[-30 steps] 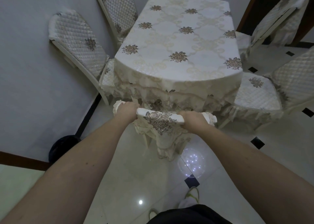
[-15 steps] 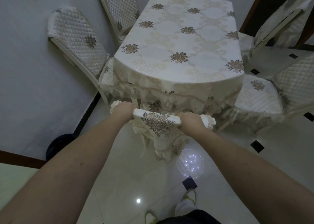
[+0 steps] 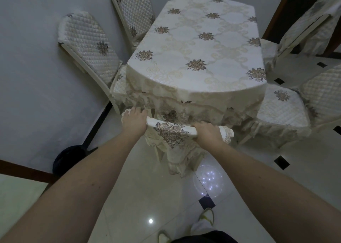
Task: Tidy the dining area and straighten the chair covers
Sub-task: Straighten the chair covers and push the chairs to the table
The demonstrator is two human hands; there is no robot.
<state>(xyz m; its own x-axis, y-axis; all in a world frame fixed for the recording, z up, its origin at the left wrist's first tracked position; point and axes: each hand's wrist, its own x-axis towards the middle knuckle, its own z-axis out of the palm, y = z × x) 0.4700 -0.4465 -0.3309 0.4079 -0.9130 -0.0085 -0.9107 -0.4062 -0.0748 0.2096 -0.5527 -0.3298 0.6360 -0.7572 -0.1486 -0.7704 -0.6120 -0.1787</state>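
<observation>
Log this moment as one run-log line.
stage: chair at table end | left hand: grips chair top | right hand: grips chair top | chair cover: on, draped | table: clothed

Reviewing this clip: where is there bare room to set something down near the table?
The tablecloth top is bare from the near curved edge to the far end. The right quilted seat is also free. It is crowded at the near end, where both hands, left hand and right hand, grip the chair cover.

Both hands, left hand (image 3: 134,120) and right hand (image 3: 207,132), grip the chair cover (image 3: 170,131).
</observation>
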